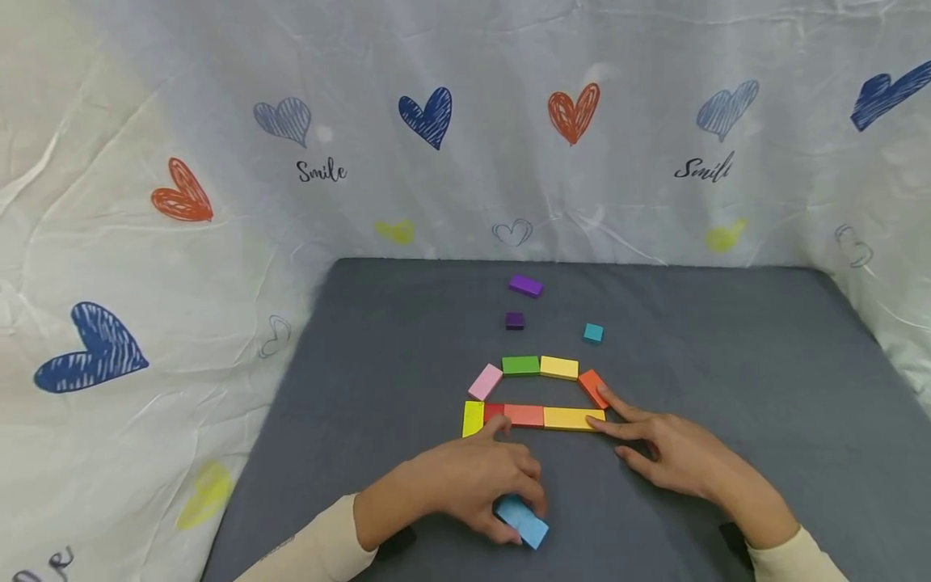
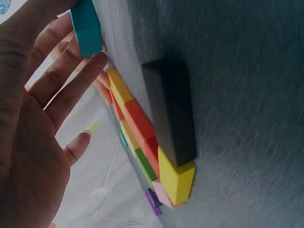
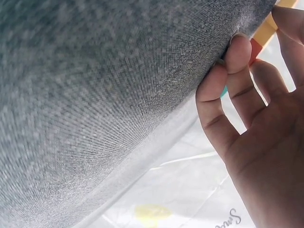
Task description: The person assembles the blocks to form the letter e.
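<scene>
My left hand (image 1: 483,477) pinches a light blue block (image 1: 522,521) between thumb and fingers, nearer me than the row of blocks. In the left wrist view this blue block (image 2: 87,31) is partly cut off at the top. A black block (image 2: 170,111) lies against the yellow block (image 2: 176,175); from the head it is hidden beneath the left hand. My right hand (image 1: 676,449) has one fingertip on the yellow-orange block (image 1: 570,418) and another at the tilted orange block (image 1: 592,388). The salmon block (image 1: 524,415) and red block (image 1: 494,411) continue the row leftwards.
Behind the row, a pink block (image 1: 485,381), green block (image 1: 520,366) and pale yellow block (image 1: 559,368) form an arch. Farther back lie a teal block (image 1: 593,333), a dark purple block (image 1: 515,321) and a purple block (image 1: 526,285). A heart-printed curtain (image 1: 480,186) borders the grey table (image 1: 378,347).
</scene>
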The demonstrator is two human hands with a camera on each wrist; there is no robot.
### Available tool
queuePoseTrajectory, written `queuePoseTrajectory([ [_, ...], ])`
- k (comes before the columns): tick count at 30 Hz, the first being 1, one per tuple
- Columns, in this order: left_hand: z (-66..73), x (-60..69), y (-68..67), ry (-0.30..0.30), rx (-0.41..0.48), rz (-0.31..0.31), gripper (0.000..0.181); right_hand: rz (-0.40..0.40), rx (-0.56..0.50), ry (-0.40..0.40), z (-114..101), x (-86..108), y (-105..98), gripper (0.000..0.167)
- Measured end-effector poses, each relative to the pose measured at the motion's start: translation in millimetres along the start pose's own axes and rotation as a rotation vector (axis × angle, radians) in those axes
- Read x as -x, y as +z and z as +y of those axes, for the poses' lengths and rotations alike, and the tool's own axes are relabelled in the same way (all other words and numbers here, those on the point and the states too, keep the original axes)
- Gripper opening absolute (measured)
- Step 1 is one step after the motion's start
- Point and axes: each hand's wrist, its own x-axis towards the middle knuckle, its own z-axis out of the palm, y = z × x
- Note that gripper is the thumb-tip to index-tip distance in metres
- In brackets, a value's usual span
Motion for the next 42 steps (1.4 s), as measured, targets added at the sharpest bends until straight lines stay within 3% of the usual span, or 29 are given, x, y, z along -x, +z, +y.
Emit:
queuePoseTrajectory([
  [8,-0.9,0.5,10.7,-0.030,-0.007,-0.043,0.033,0.009,0.002,0.000,-0.3,0.5,0.6,0.058],
  [18,-8.7,3.4,19.8,-0.072,-0.019,-0.037,0.033,-0.003,0.002,0.012,0.2,-0.2,2.8,0.057],
  [34,-12.3,9.7,18.7,-0.107,0.020,-0.035,0.033,0.016,0.029,0.010,-0.9,0.1,1.6,0.058],
  [42,-12.7,11.2,20.2,-0.115,0.040,-0.035,0.033,0.002,-0.011,0.026,-1.4,0.1,1.3,0.058],
])
